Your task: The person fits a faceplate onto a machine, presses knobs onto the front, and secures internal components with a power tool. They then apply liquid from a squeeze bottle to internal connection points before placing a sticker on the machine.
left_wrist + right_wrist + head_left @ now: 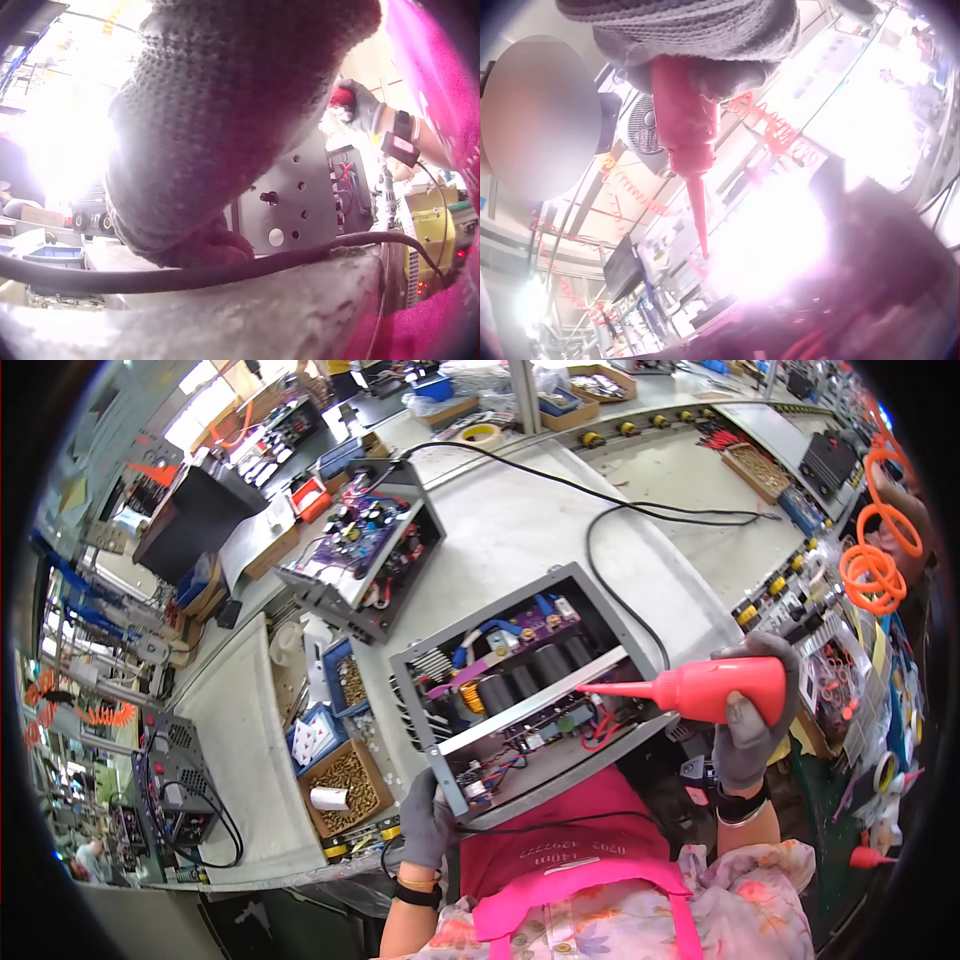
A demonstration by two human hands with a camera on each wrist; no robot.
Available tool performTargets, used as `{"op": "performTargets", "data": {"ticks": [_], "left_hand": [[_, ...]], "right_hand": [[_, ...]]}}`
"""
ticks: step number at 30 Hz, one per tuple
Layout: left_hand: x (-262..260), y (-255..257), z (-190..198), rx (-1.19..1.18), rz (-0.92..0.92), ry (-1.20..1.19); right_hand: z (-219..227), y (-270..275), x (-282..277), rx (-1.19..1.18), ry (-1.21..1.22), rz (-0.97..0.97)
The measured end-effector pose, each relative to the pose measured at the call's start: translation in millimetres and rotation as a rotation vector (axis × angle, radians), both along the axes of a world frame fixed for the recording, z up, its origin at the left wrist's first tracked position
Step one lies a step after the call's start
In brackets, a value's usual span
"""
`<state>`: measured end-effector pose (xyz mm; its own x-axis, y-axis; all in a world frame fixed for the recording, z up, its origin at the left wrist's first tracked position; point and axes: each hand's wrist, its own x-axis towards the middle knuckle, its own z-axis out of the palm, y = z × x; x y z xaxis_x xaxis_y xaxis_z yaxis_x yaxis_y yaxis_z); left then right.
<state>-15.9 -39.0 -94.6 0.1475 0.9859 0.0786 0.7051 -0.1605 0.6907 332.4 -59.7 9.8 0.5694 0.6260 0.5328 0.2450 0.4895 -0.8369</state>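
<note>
A grey-gloved right hand (752, 725) grips a red squeeze bottle (715, 690), its fingers wrapped round the body. The bottle lies nearly level, its long thin nozzle pointing left over an open metal case (605, 595). In the right wrist view the same bottle (686, 112) shows below the glove. Inside the case sit black cylindrical capacitors (525, 682), a yellow coil (470, 697) and red wires (600, 732). At the case's near left corner the gloved left hand (427, 822) holds the edge; its large glove (217, 127) fills much of the left wrist view.
A second open case (365, 555) with a purple circuit board stands behind. Left of the work are a cardboard box of screws (350, 785) and blue bins (345, 678). A black cable (590, 550) runs across the bench. An orange coiled hose (875, 575) hangs at right.
</note>
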Motion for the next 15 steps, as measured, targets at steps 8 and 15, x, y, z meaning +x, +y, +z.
{"op": "performTargets", "data": {"ticks": [8, 15], "left_hand": [[-27.8, -2.1, -41.8, -0.051, -0.048, 0.066], [-27.6, -1.5, -42.9, 0.049, -0.078, 0.158]], "right_hand": [[-32.4, -18.3, 25.0, -0.021, 0.118, 0.038], [-39.8, -15.7, 24.2, 0.019, 0.072, 0.044]]}}
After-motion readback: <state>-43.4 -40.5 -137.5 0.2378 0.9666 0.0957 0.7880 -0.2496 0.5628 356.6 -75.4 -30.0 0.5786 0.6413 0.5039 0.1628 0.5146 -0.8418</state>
